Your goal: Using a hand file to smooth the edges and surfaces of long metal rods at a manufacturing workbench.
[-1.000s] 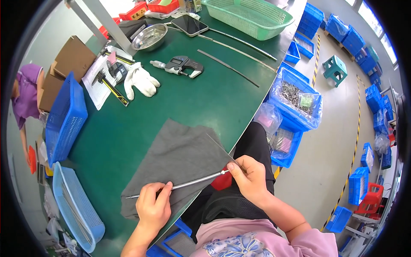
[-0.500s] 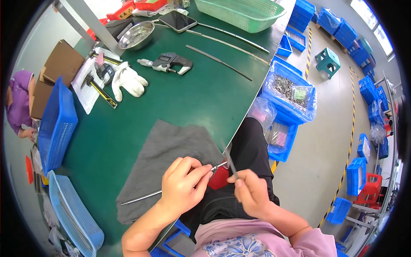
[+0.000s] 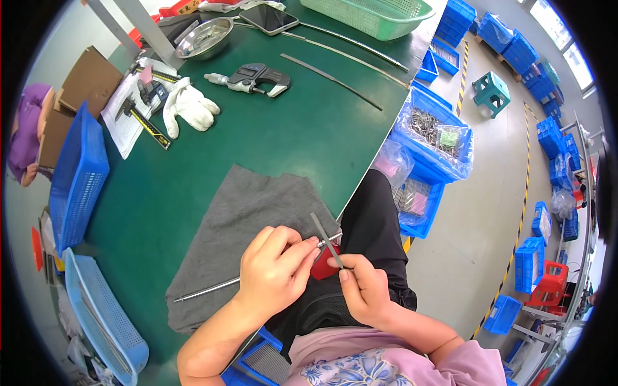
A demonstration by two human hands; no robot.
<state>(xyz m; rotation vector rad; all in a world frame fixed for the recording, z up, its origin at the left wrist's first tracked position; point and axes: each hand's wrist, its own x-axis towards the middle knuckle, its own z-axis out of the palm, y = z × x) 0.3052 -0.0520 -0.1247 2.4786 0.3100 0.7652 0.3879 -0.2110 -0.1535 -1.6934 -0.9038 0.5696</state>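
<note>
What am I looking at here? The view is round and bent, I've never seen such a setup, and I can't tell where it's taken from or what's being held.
No machine is doing the handling: these are a person's own bare hands. A wide fisheye camera on their head looks down, which is why straight edges bend.

The left hand grips a slim metal rod near one end. The right hand pinches a thin flat strip that crosses the rod's end; whether they touch is hard to tell.

Under the rod, a grey cloth lies on the green table. Beyond are a measuring gauge, a white glove, a metal bowl and a phone.
</note>
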